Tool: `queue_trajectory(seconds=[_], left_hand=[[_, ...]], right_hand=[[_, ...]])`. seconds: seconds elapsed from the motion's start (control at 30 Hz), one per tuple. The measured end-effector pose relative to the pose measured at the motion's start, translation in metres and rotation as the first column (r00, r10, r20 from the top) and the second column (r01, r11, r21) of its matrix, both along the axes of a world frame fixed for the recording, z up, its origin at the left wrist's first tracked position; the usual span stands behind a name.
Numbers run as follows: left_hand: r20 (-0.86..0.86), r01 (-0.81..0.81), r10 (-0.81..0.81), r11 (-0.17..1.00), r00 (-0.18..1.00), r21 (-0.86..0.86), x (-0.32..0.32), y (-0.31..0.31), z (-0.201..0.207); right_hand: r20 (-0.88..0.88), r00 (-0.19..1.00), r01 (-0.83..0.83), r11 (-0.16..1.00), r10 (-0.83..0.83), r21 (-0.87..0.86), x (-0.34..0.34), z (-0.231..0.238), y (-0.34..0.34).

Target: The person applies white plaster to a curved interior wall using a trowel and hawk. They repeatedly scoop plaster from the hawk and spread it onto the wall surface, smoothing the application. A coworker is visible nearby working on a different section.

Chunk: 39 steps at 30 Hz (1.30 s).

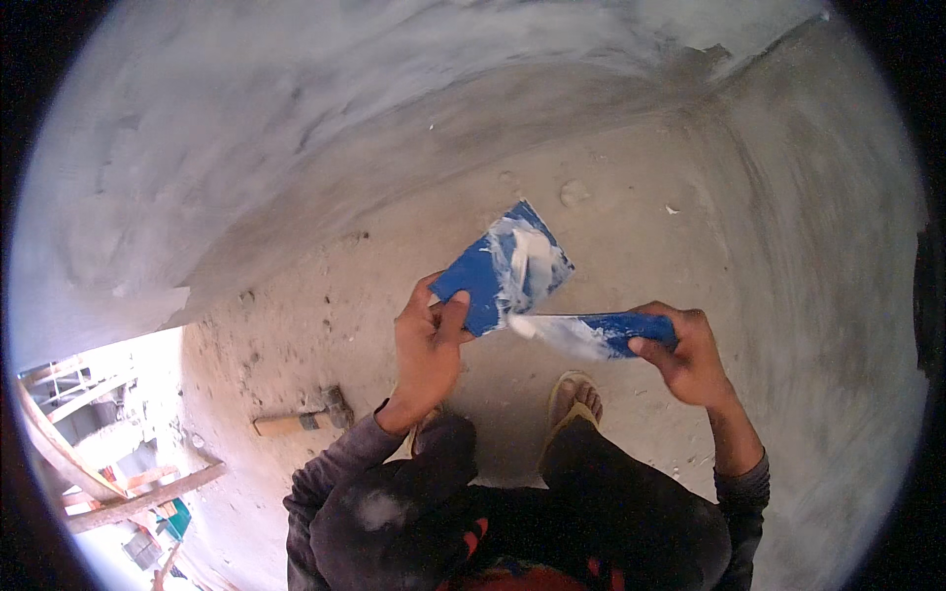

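While left hand (429,347) grips blue plate (503,268), right hand (687,355) scraper (591,330) touching.

Two bare hands are raised in front of the body, forearms in dark sleeves coming up from the lower edge. The left hand (429,345) is closed in a pinch, thumb on top and fingers (455,307) curled beneath. The right hand (690,355) is closed too, knuckles outward, wrist bent inward toward the left hand. The hands are near but apart.
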<state>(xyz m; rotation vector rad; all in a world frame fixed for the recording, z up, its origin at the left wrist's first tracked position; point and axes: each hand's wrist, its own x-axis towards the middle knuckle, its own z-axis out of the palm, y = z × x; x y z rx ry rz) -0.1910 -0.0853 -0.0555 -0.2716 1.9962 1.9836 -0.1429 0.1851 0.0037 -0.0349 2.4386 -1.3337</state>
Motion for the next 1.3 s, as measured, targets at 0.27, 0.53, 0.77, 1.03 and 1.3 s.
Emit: queue_trajectory(seconds=[0.27, 0.53, 0.77, 1.03, 1.3], left_hand=[[0.023, -0.143, 0.141, 0.987, 0.990, 0.074, 0.004, -0.021, -0.022], [0.058, -0.156, 0.151, 0.985, 0.987, 0.080, 0.007, -0.022, -0.032], [0.082, -0.186, 0.185, 0.983, 0.979, 0.001, 0.010, -0.014, -0.020], [0.081, -0.181, 0.176, 0.982, 0.981, 0.058, 0.004, -0.013, -0.022], [0.134, -0.197, 0.199, 0.980, 0.971, -0.024, 0.004, -0.007, -0.011]], right_hand=[[0.316, 0.660, 0.602, 0.228, -0.681, -0.766, -0.004, -0.051, 0.055], [-0.278, 0.031, 0.741, 0.209, -0.960, -0.638, -0.116, -0.142, 0.098], [-0.650, 0.053, 0.791, 0.430, -0.758, -0.436, -0.216, -0.133, 0.054], [-0.690, 0.251, 0.636, 0.653, -0.679, -0.411, -0.145, -0.139, 0.009], [-0.614, 0.056, 0.776, 0.421, -0.788, -0.469, -0.222, -0.095, 0.096]])
